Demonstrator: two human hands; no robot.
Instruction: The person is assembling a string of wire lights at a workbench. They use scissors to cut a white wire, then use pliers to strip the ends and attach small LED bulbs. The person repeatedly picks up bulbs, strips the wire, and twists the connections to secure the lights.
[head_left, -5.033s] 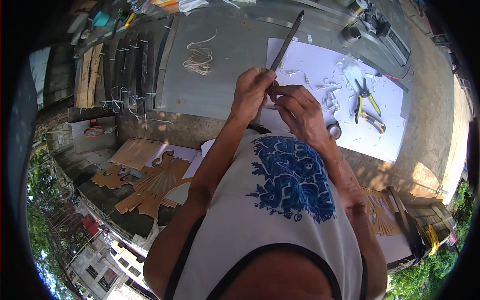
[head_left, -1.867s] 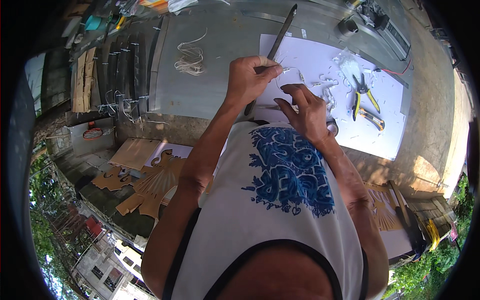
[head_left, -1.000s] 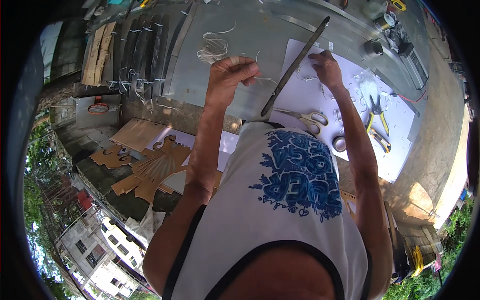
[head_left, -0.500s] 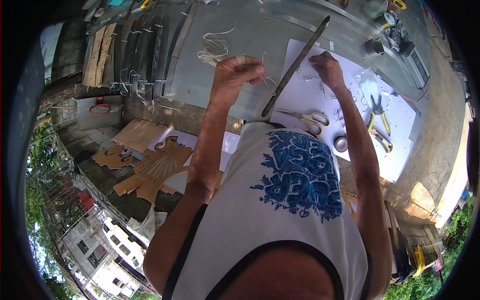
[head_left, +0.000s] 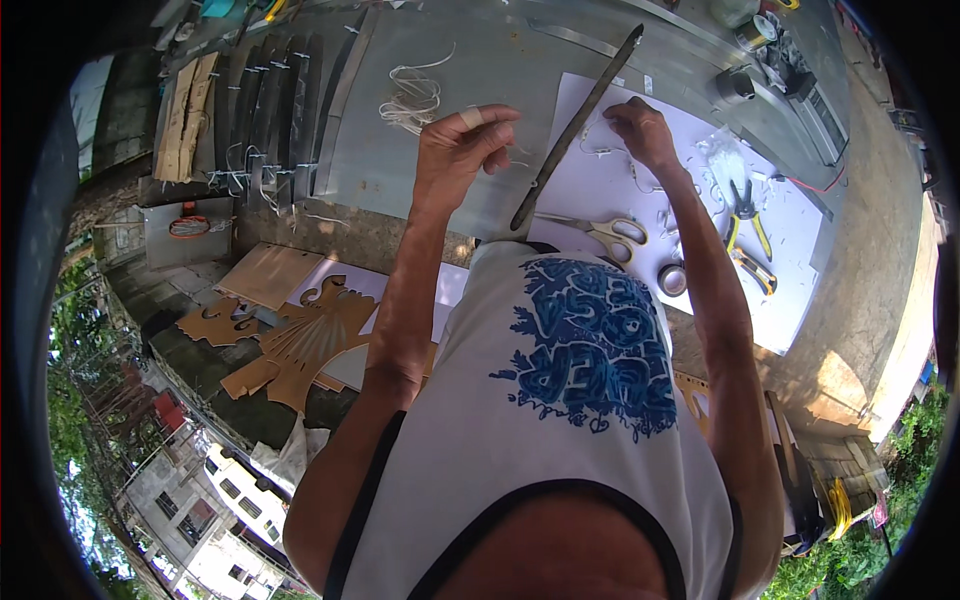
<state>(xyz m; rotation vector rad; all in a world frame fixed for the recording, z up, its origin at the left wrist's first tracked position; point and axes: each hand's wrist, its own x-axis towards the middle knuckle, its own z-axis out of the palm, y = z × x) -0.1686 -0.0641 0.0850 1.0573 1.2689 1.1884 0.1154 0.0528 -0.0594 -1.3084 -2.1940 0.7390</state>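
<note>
My left hand (head_left: 462, 150) hovers over the grey metal sheet, forefinger stretched out and thumb apart from it, with nothing visible between them. A thin bit of white string (head_left: 518, 154) shows just beside its fingertips. My right hand (head_left: 645, 132) is over the white paper, its fingers bent together; what they hold, if anything, is too small to make out. Thin white cord (head_left: 603, 152) with small pieces on it lies just below those fingers. Between my hands a long, narrow dark strip (head_left: 575, 130) lies slantwise across the paper's left edge. A loose coil of white string (head_left: 410, 100) rests beyond my left hand.
On the paper (head_left: 790, 325) are scissors (head_left: 622, 238), a tape roll (head_left: 672, 280), yellow-handled pliers (head_left: 745, 225) and a yellow cutter (head_left: 755, 270). Dark strips (head_left: 270, 110) tied with string lie far left. Brown cut-out shapes (head_left: 320, 330) lie lower left.
My left thumb and forefinger have parted; the short white string pinched there is out of their grip. My right hand has shifted slightly left in the picture, as has the whole view.
</note>
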